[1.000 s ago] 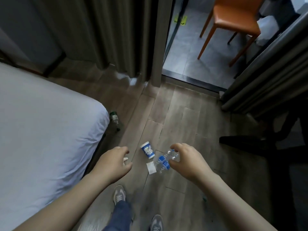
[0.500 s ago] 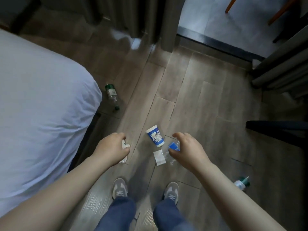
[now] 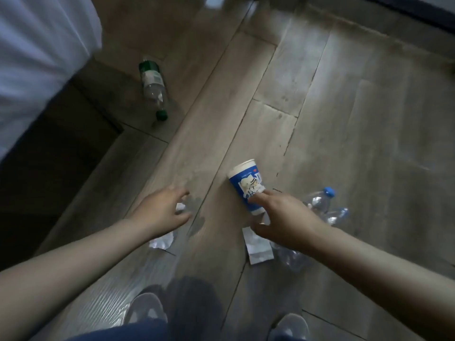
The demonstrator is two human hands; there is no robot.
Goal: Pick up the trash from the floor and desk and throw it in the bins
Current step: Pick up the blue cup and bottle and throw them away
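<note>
Cup (image 3: 247, 185) on side — rim apparently away

1 camera sits on my head, tilted steeply down and close over the wood floor (image 3: 320, 107). My left hand (image 3: 162, 210) and right hand (image 3: 283, 217) enter from the bottom edge, with my shoes (image 3: 145, 308) lowest and the bed (image 3: 37, 57) at upper left.

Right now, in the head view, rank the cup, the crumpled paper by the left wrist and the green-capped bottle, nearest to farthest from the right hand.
1. Cup, at the fingers of the right hand.
2. Crumpled paper, off to its left.
3. Green-capped bottle, far left, near the bed.
</note>
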